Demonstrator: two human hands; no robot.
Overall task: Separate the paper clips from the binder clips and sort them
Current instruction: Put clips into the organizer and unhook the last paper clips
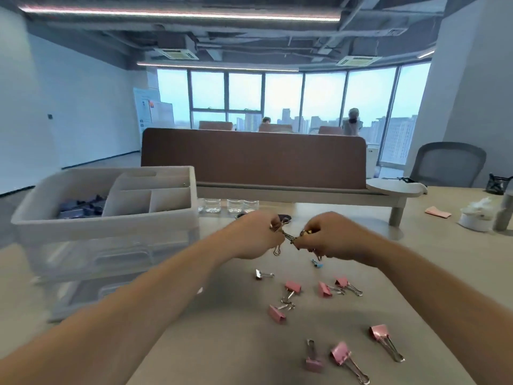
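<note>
Pale beige tabletop (222, 343) carries scattered pink metal binder clips (293, 286) on the near side of the hands. Left hand (255, 236) and right hand (333, 236) each pinch one end of a tangled bunch of silver wire clips (288, 237). Dark blue clips (83, 208) lie in the white plastic organiser's (105, 223) left compartment.

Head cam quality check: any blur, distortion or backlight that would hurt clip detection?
Head view: fisheye bends the ceiling light strip and the bright windows; table evenly lit with soft arm shadow; white organizer at left smeared by blur; pink binder clips on the table fairly crisp; metal clips pinched between left hand and right hand too blurred to tell apart.
</note>
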